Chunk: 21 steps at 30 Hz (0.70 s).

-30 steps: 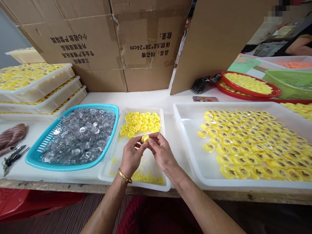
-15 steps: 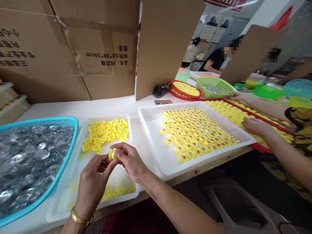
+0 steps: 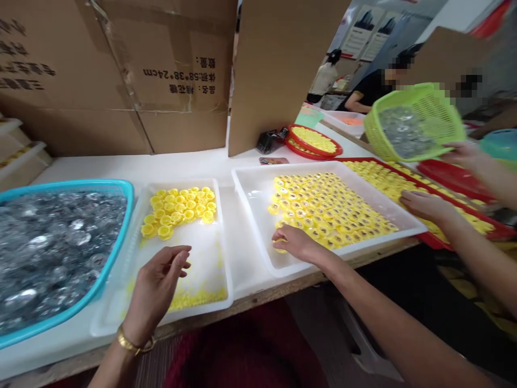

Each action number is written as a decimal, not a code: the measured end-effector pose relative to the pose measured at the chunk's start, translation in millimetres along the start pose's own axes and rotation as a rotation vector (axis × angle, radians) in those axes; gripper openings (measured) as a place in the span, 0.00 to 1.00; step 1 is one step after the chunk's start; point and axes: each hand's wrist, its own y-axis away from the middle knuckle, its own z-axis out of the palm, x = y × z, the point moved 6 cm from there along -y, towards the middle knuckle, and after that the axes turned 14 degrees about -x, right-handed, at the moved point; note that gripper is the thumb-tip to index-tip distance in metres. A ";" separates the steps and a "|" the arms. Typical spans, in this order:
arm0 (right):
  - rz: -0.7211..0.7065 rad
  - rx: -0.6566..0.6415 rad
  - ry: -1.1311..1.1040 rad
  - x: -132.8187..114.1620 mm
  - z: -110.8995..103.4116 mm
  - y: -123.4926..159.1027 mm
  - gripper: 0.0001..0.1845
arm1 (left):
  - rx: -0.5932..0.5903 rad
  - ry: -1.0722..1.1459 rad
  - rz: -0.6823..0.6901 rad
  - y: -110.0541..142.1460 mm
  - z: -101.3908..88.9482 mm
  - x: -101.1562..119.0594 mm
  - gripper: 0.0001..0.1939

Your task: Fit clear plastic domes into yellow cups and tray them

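Note:
My right hand (image 3: 297, 243) pinches a small round yellow cap (image 3: 279, 246) at the left part of the wide white tray (image 3: 252, 229). Rows of yellow caps with dark printed centres (image 3: 323, 207) fill much of that tray, just beyond the hand. My left hand (image 3: 159, 280), a gold band at its wrist, hovers over the smaller white tray (image 3: 229, 269). Its fingers are loosely bent and apart, and nothing shows in them. Loose yellow caps (image 3: 177, 207) lie together at the far end of the smaller tray, with yellow crumbs along its near edge.
A blue basket (image 3: 130, 215) full of clear shiny pieces stands at left. Cardboard walls (image 3: 181, 124) rise behind. At right, a co-worker's hand (image 3: 428, 207) is over a red tray (image 3: 498, 229) of yellow caps; their other hand grips a tilted green basket (image 3: 375, 129).
My hands have parted. The right hand has carried the yellow cap right to the wide tray; the left stays over the smaller tray. The co-worker has lifted and tilted the green basket.

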 end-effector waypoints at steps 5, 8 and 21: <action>0.030 -0.039 0.195 3.9 -3.8 -9.4 0.08 | 0.036 -0.042 0.051 3.6 -12.1 0.7 0.15; 0.074 0.031 0.360 5.1 -12.3 -6.9 0.12 | 0.108 -0.195 0.091 8.0 -43.5 5.4 0.14; -0.618 -0.041 0.199 -228.0 89.9 -51.9 0.12 | -0.083 -0.935 -0.417 -6.5 -154.6 -66.5 0.10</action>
